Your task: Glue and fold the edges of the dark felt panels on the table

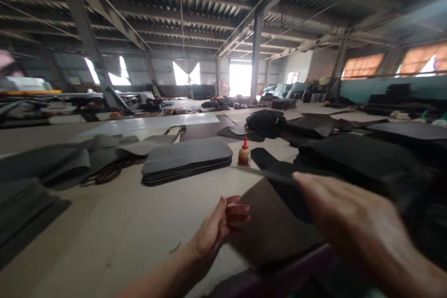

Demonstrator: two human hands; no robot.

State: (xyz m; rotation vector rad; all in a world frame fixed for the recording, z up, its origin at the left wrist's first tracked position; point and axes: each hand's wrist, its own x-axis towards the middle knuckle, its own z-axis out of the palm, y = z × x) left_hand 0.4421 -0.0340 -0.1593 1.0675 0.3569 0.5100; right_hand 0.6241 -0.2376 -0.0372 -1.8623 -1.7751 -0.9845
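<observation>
Sitting low and right of the middle, the brown sheet [274, 230] is filling the space between two bare hands. A black piece [291, 195] is lying along its far right side. The left hand [218, 223] is hanging at the sheet's left edge. Its fingers are curling loosely, with small gaps showing between them; I am not able to say if they are pinching the edge. The right hand [356, 209] is looking big and blurry over the sheet's right side. The blur is hiding its fingers, so I am not able to say if they are gripping or lying flat.

The step in hand seems to be handling the sheet. The next move is probably calling for sure fingers on its edge, well away from the bottle [244, 156].

That bottle, with its red tip, is standing upright on the pale table [122, 228]. Just to its left, a gray stack [186, 158] is resting. Floppy gray cloths [66, 160] are lying farther left. On the right, a black stack [359, 158] is rising.
</observation>
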